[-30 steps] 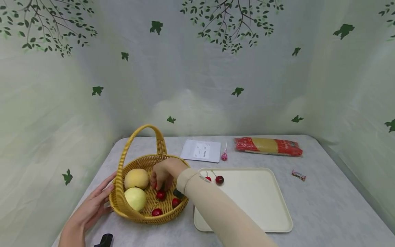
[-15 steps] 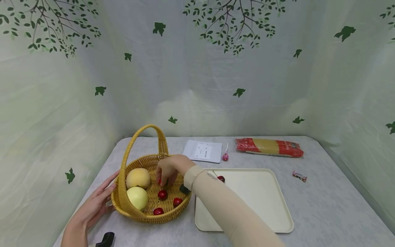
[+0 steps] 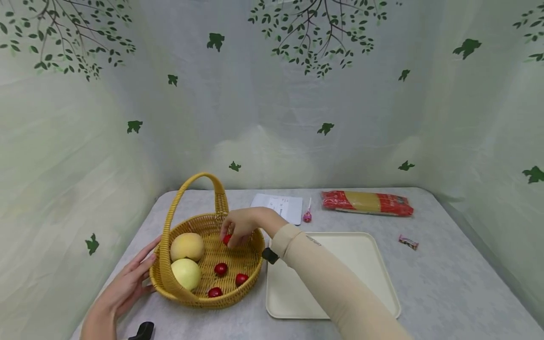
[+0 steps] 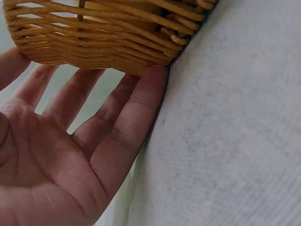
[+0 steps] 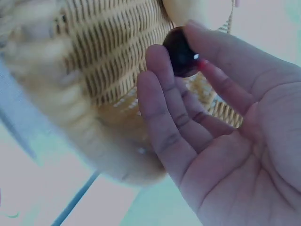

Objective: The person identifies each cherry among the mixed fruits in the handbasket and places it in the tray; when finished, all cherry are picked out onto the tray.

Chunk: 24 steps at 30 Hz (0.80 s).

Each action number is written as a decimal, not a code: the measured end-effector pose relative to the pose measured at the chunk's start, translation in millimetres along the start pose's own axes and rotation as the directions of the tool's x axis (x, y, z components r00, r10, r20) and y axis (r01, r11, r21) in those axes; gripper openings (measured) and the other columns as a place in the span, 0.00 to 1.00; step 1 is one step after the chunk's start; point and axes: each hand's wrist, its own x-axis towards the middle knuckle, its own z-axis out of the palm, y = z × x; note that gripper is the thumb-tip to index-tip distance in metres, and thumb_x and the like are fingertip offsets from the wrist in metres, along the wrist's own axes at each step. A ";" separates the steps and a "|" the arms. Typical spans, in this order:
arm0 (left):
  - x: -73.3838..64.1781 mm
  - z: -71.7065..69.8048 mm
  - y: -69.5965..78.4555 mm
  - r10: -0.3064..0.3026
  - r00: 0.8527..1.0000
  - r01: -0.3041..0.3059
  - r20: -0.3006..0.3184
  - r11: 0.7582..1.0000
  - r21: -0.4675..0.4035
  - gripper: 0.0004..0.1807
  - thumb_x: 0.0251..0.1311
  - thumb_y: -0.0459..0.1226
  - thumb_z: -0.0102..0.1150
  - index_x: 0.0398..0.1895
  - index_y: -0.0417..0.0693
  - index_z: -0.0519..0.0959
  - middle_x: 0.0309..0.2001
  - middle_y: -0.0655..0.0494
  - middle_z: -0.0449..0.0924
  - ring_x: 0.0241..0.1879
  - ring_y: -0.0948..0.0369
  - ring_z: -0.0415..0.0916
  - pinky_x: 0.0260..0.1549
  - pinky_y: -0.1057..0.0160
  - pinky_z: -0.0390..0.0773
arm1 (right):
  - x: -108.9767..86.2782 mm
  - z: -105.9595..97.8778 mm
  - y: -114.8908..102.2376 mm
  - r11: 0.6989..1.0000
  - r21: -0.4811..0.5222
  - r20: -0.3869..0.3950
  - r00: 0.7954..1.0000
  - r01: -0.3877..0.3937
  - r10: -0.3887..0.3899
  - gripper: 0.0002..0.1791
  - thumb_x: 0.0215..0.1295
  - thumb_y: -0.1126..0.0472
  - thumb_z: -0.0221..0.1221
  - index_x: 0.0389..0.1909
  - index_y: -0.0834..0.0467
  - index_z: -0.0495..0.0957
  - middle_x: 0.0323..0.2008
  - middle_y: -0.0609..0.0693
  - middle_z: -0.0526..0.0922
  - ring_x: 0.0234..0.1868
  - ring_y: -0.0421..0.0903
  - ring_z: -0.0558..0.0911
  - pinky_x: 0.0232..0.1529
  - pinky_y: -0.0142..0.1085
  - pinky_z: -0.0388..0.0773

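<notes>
My right hand [image 3: 240,226] pinches a dark red cherry [image 5: 179,52] between thumb and fingertips, over the far right inside of a wicker basket [image 3: 229,298]. Three more cherries lie on the basket floor, one a round red cherry [image 3: 220,269] near the middle. A yellow-orange round fruit [image 3: 187,247] and a pale yellow-green fruit [image 3: 186,274] sit at the basket's left, by the tall handle. My left hand [image 3: 125,283] rests on the basket's outer left side with its fingers extended; in the left wrist view their tips touch the low weave.
Right of the basket lies a cream tray [image 3: 340,311], partly hidden by my right sleeve. Behind stand a white labelled card [image 3: 278,207], a lollipop [image 3: 307,216] and a red-and-gold packet [image 3: 367,203]. A small wrapped candy [image 3: 408,242] lies at right.
My right hand has risen from the basket floor and moved slightly right and back, with a cherry in its fingers. The cherries on the tray are now behind my arm. My left hand stays put.
</notes>
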 end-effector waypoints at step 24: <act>-2.7 -2.4 1.9 0.012 0.999 -0.012 0.039 1.000 -0.004 0.34 0.87 0.53 0.39 0.89 0.78 0.41 0.89 0.49 0.26 0.55 0.86 0.70 0.68 0.28 0.71 | -77.1 4.9 29.4 0.973 -0.150 -0.256 0.944 0.174 -0.208 0.17 0.75 0.52 0.68 0.61 0.49 0.83 0.48 0.41 0.85 0.47 0.37 0.83 0.49 0.29 0.82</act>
